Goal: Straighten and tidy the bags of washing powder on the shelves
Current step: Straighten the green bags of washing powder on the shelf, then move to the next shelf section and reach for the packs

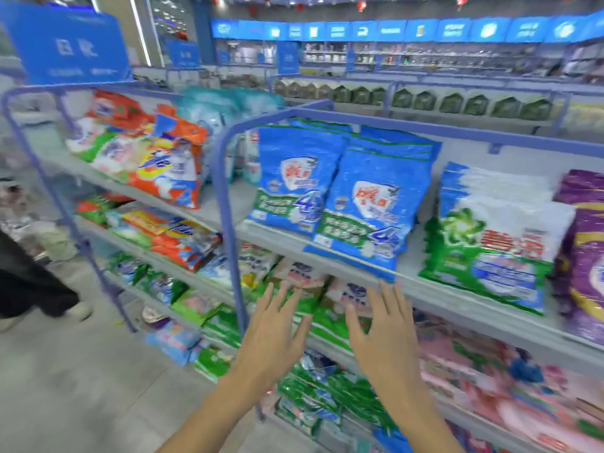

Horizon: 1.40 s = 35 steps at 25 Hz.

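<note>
Washing-powder bags [294,178], two blue stacks, lean on the shelf [457,297]; left hand [271,335], right hand [387,338]: fingers [389,300] spread, empty.

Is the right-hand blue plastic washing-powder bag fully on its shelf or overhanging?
Overhanging: the blue bag has its bottom edge past the grey shelf lip.

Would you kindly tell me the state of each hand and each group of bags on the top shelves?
left hand: open, fingers spread, holding nothing.
right hand: open, fingers spread, holding nothing.
blue bags: leaning back, front one overhanging the shelf.
green and white bags: stacked, leaning back.
orange bags: slumped in an untidy pile.
</note>
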Each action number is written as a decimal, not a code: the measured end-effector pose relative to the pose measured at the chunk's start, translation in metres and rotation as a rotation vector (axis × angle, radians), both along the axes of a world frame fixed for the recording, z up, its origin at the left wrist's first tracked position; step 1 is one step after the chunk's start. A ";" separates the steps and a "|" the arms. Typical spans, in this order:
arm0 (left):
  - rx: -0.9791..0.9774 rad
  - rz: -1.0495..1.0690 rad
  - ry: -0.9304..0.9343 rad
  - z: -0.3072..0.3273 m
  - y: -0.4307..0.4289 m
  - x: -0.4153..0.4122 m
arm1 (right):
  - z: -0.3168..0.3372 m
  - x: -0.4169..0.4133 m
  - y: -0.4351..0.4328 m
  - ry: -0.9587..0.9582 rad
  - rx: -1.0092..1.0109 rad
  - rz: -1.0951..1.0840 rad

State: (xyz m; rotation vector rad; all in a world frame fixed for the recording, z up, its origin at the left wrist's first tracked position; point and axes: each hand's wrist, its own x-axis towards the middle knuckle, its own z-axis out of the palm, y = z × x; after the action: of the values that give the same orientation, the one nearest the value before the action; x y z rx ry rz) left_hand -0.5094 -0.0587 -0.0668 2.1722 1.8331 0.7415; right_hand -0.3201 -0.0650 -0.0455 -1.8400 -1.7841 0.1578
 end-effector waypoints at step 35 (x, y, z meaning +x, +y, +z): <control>-0.013 0.348 -0.118 0.019 0.227 -0.560 | 0.044 -0.562 0.281 0.143 -0.066 0.497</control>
State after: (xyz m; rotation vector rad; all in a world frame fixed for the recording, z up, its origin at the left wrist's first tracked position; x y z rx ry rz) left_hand -1.0697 0.1678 -0.0480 1.7770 2.1696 0.8991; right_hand -0.8822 0.2165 -0.0015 -1.3530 -2.1165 0.5268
